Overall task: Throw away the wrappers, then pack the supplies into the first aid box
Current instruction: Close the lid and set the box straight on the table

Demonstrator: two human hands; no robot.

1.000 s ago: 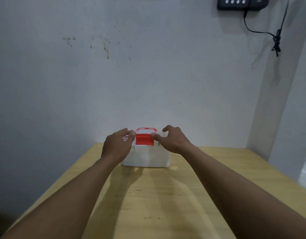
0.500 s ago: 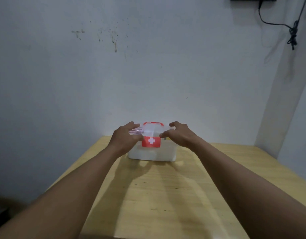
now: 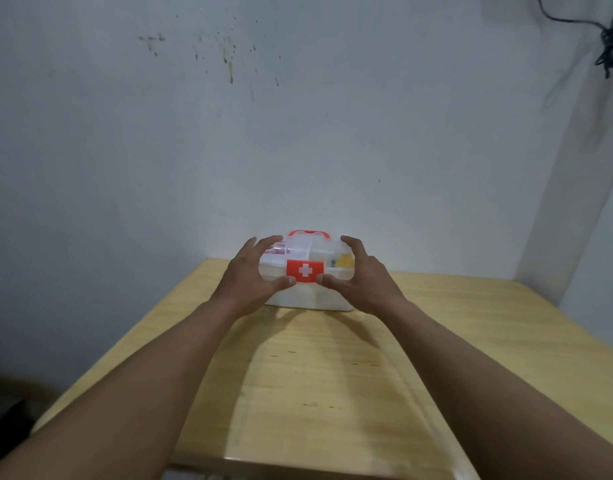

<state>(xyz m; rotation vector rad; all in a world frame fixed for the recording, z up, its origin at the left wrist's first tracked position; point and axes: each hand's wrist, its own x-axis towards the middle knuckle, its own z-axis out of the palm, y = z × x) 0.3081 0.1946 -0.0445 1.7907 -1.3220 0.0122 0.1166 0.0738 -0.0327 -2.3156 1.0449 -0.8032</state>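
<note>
A white first aid box [image 3: 307, 296] stands at the far end of the wooden table [image 3: 332, 375], against the wall. Its clear lid is down, with a red latch [image 3: 304, 270] bearing a white cross at the front and a red handle [image 3: 308, 233] on top. Pink and yellow supplies show faintly through the lid. My left hand [image 3: 251, 275] grips the lid's left end, thumb beside the latch. My right hand [image 3: 362, 277] grips the right end, thumb on the other side of the latch.
A pale wall with dark specks rises right behind the box. A black cable [image 3: 606, 46] hangs at the top right. The table's left edge drops to a dark floor; a wall corner stands at the right.
The red latch has swung down over the front of the box, its white cross now showing. Both hands have shifted from the latch to the lid's ends. The camera has tilted down slightly.
</note>
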